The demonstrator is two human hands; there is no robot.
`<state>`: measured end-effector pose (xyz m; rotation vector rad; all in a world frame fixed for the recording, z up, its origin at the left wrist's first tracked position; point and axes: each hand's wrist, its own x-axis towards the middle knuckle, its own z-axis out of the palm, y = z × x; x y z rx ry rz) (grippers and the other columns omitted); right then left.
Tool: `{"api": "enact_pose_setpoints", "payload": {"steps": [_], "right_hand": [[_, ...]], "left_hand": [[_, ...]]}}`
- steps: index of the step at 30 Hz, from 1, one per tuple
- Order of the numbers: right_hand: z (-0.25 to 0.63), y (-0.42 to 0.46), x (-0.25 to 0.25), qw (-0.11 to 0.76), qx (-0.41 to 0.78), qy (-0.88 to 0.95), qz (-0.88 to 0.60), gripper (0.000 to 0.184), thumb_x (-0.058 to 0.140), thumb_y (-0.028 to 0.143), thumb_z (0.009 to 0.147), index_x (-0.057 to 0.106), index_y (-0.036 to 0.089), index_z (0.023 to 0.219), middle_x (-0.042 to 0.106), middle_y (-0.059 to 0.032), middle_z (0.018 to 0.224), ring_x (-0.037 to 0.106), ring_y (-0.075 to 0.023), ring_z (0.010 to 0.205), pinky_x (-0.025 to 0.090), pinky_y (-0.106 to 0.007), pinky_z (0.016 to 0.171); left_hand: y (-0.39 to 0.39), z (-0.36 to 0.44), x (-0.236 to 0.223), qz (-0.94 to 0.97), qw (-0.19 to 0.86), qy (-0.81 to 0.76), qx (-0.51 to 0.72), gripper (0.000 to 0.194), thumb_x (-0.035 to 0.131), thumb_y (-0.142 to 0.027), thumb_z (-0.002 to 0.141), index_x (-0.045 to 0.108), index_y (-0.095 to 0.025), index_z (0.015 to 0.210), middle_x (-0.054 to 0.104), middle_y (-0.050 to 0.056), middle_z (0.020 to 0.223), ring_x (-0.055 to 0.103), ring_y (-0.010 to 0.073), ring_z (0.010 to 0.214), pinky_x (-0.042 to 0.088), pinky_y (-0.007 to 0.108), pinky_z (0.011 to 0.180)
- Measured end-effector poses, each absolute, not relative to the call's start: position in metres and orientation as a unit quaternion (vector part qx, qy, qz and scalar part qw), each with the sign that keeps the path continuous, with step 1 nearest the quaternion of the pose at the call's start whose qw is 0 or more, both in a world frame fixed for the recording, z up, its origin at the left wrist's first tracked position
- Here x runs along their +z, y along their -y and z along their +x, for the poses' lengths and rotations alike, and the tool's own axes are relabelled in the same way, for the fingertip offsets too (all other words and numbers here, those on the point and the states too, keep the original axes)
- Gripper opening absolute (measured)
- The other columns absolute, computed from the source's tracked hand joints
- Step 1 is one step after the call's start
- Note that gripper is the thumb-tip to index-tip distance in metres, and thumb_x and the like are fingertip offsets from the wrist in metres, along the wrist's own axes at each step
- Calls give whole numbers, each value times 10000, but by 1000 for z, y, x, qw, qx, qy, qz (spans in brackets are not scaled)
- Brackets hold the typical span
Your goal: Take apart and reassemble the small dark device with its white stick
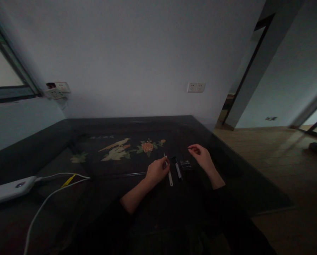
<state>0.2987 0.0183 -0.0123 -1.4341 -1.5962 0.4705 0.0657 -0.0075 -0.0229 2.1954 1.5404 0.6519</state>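
Observation:
My left hand (157, 170) is closed around a slim, pale, flat-handled tool (170, 179), whose small hole shows at the near end and whose thin tip sticks out beyond my fingers. Thumb and fingertips of my right hand (204, 160) are pinched together above the table, and anything between them is too small to make out. Between the hands lies a dark tool with a light grey strip along it (178, 170), perhaps a cutter. Just right of that tool sits a small clear case (185, 164) with dark and shiny parts.
The dark glossy table (137, 223) carries a bird-and-flower picture (147, 147). At left lies a white power strip or adapter (12, 190), its white cable (45, 202) bearing a yellow tag (68, 180). Wall sockets (196, 87) are behind; wooden floor (254, 148) is to the right.

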Motion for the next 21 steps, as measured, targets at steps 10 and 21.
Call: {"api": "enact_pose_setpoints", "payload": {"steps": [10,21], "right_hand": [[140,14,-19,570,406,592,-401,332,557,437,841,578,234,1103,588,-82,1170,543,-231,1115,433,-405,969],[106,38,-31,483,399,680,-380,622,486,526,881,296,340,1443,246,-56,1540,115,-258,1452,135,-551,1145]], "left_hand": [[18,44,-29,476,554,-408,548,360,476,-397,850,534,-189,1138,596,102,1236,606,197,1080,518,296,840],[29,43,-43,530,486,-443,536,540,377,-477,884,381,-345,1407,515,55,1362,453,252,1305,492,401,955]]}}
